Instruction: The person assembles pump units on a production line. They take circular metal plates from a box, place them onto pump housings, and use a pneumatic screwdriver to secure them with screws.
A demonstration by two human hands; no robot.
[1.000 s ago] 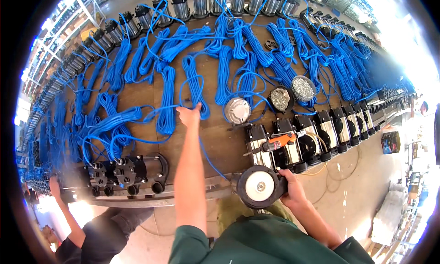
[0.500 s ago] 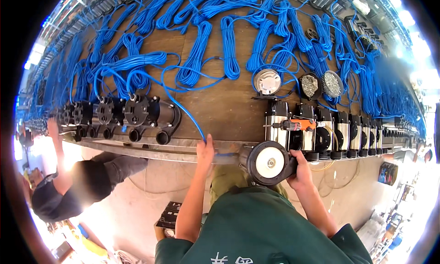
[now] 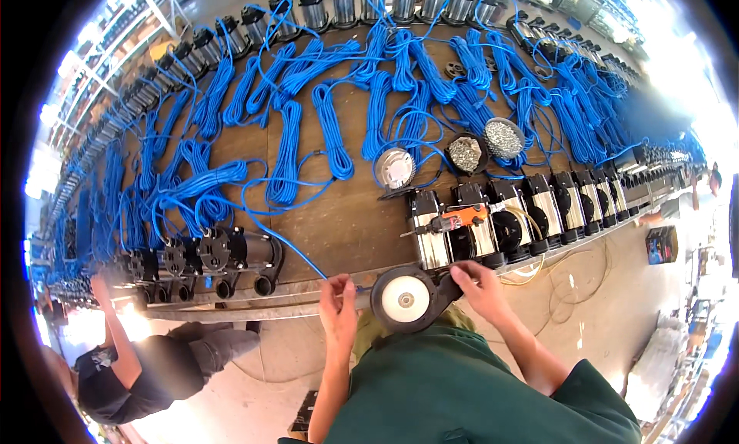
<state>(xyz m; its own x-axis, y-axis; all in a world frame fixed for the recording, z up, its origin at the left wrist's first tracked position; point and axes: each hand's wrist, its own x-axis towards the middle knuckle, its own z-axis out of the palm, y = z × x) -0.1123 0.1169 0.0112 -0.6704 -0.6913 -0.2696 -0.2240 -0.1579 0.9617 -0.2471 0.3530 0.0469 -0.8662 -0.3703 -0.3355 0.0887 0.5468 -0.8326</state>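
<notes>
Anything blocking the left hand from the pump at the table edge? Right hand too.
Nothing visible blocks the left hand: it sits just left of the pump, with a small gap between. Blue cable runs down to its fingers, but not as an obstacle. Right hand is at the pump's black outlet, nothing visible between.

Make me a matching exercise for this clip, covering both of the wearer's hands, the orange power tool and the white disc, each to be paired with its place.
1. Left hand
2. Right hand
3. Orange power tool
4. White disc

A. Lying across the silver-and-black units
B. In the middle of the round unit
C. At a blue cable, by the near edge of the table
D. On the round unit's black side arm

Pairs: 1-C, 2-D, 3-A, 4-B
</notes>
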